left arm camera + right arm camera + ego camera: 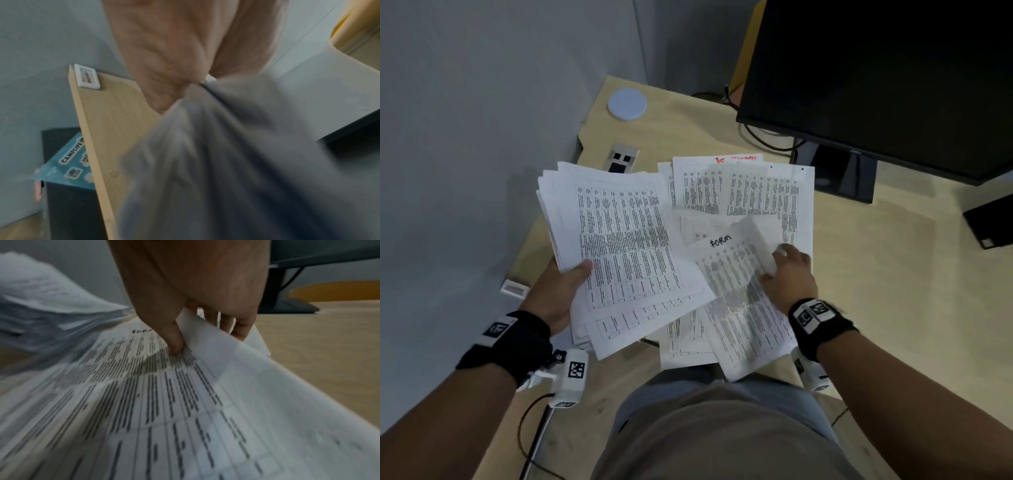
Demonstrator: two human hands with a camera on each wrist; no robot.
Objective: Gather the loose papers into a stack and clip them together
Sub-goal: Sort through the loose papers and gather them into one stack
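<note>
On the pale wooden tabletop (876, 281), floppy white printed sheets (753, 192) need edge grips: left hand (558, 294) clasps the stack (626, 246), right hand (789, 274) pinches one sheet (736, 308).

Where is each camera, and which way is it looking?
Head: on the head, looking down at the desk; both forearms, left hand, right hand show.
Left wrist: under the left hand, facing its held stack.
Right wrist: behind the right hand, facing its pinched sheet.
Shared: head and right-wrist views show the monitor.
</note>
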